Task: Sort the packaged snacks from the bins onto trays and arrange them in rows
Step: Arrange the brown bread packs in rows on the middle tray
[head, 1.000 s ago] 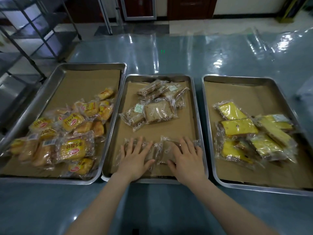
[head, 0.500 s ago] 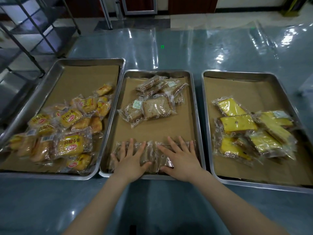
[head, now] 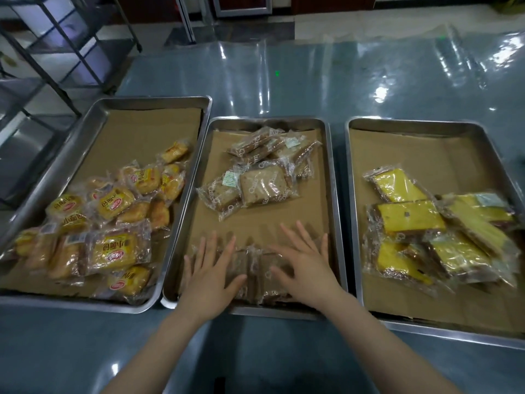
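Note:
Three steel trays lined with brown paper sit side by side. The middle tray (head: 335, 194) holds a loose pile of brown cake packets (head: 262, 174) at its far half and a row of brown packets (head: 252, 275) along its near edge. My left hand (head: 210, 275) and my right hand (head: 305, 268) lie flat with spread fingers on that row, partly covering it. The left tray (head: 136, 108) holds several yellow bread packets (head: 113, 206). The right tray (head: 426, 127) holds yellow cake slices (head: 412, 220) in clear wrap.
The trays stand on a glossy blue-grey table (head: 312, 75) covered with clear film. A dark metal rack (head: 56, 52) stands off the table's far left corner. Bare brown paper shows in the far halves of the left and right trays.
Both hands stayed flat on the near row of brown packets and slid slightly, the right one toward the middle. The row looks more closely packed than before.

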Available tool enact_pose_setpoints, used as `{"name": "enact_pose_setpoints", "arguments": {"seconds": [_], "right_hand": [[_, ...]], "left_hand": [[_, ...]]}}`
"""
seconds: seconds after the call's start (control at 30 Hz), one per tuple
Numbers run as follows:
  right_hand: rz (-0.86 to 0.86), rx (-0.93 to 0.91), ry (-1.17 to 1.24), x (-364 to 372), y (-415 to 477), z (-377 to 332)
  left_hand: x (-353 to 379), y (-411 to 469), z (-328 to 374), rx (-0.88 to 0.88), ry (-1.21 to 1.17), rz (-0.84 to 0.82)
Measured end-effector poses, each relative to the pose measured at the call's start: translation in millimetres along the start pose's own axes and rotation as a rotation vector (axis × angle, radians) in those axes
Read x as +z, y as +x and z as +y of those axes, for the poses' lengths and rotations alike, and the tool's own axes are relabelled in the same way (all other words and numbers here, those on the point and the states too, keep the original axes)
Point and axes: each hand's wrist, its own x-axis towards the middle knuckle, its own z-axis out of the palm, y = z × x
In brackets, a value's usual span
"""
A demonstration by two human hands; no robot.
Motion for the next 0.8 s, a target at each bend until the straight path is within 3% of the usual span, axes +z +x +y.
{"name": "enact_pose_setpoints", "arguments": {"seconds": [0.17,0.37,0.57,0.8], "right_hand": [[0.063,0.051,0.022,-21.4,65.4,1.0],[0.046,-0.072,-0.126,-23.6,135.8,3.7],[-0.02,-0.068,-0.219,6.9,100.8,20.4],[-0.155,0.014,-0.145,-13.0,63.3,18.0]], "left_hand": [[-19.3,32.3,1.5,0.027,-0.075,0.039],[-27.8,74.8,9.2,0.007,-0.127,0.053],[-22.3,101.3,-1.4,0.008,-0.007,0.025],[-24.7,98.9,-7.9,0.039,0.144,0.273]]}}
